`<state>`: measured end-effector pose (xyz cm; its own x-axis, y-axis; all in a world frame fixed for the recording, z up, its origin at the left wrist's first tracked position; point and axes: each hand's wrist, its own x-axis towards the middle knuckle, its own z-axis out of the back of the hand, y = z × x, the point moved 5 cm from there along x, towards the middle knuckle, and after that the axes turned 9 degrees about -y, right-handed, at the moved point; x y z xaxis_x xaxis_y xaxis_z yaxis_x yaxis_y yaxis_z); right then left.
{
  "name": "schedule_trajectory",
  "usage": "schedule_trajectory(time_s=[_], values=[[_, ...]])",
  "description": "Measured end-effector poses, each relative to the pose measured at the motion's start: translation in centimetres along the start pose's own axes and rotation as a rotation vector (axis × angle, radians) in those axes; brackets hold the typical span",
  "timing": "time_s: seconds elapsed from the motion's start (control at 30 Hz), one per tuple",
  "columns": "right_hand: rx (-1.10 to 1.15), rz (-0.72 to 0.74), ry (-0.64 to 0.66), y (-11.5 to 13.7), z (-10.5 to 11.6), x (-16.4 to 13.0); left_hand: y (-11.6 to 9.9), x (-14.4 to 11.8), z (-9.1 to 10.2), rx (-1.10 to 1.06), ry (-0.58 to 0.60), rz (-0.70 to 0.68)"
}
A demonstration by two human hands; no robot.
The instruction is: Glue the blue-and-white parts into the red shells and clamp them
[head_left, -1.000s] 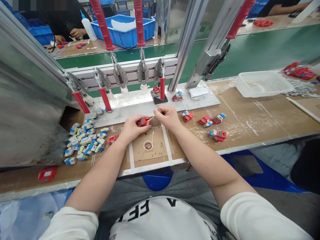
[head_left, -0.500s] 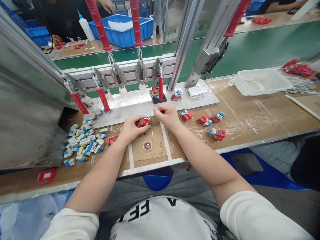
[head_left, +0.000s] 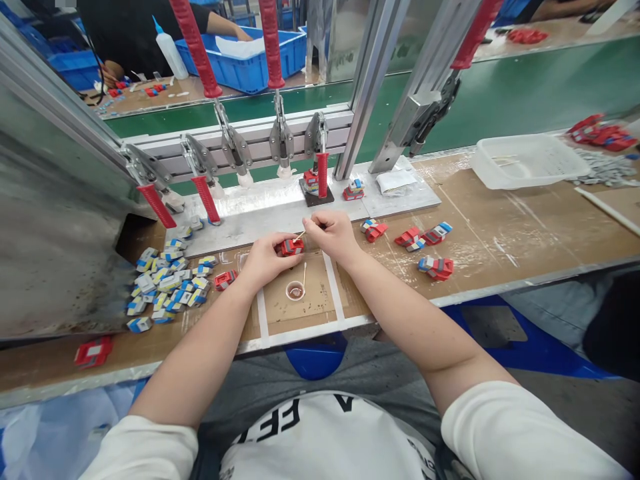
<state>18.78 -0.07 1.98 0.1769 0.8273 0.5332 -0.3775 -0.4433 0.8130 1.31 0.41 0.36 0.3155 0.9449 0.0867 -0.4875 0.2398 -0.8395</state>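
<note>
My left hand point(head_left: 271, 259) is closed round a red toy vehicle part point(head_left: 292, 247), holding it just above the bench. Pinched in my right hand point(head_left: 331, 233) is a thin cotton swab point(head_left: 299, 237), whose tip meets the top of the red part. Below them, a small round cup point(head_left: 295, 291) of brownish liquid sits on a cardboard sheet point(head_left: 280, 311). A second cotton swab point(head_left: 305, 272) leans out of the cup. Another red toy part point(head_left: 225, 279) lies left of my left wrist.
A pile of white, blue and yellow pieces point(head_left: 170, 280) lies at left. Toggle clamps point(head_left: 281, 137) with red handles line the metal frame ahead. Several joined red-and-blue toys point(head_left: 436, 268) rest at right, before a clear plastic tray point(head_left: 530, 163). Across the bench, a person reaches into a blue crate point(head_left: 250, 70).
The red part in my left hand has turned slightly and shifted a little right. My right hand has moved slightly left with the swab. The person opposite has reached into the crate.
</note>
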Motion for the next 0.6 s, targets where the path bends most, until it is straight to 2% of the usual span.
schedule_trajectory(time_s=[0.13,0.2,0.27,0.33,0.4,0.5,0.6], values=[[0.016,0.029,-0.023,0.4,0.5,0.1,0.4,0.1,-0.1,-0.023,-0.003,-0.002],[0.05,0.066,0.034,0.8,0.6,0.0,0.6,0.4,0.1,-0.075,-0.036,-0.022],[0.118,0.136,0.242,1.6,-0.1,-0.6,0.9,0.7,0.3,-0.146,-0.084,-0.05],[0.156,0.227,0.529,2.5,-1.3,-1.7,1.3,1.0,0.6,-0.229,-0.115,-0.042],[0.101,0.294,0.736,2.9,-2.2,-2.9,1.6,1.3,0.8,-0.292,-0.132,-0.014],[-0.057,0.349,0.85,2.8,-2.7,-3.6,1.9,1.6,1.1,-0.316,-0.174,0.002],[-0.153,0.381,0.84,2.6,-2.4,-3.6,2.0,1.7,1.0,-0.312,-0.204,-0.004]])
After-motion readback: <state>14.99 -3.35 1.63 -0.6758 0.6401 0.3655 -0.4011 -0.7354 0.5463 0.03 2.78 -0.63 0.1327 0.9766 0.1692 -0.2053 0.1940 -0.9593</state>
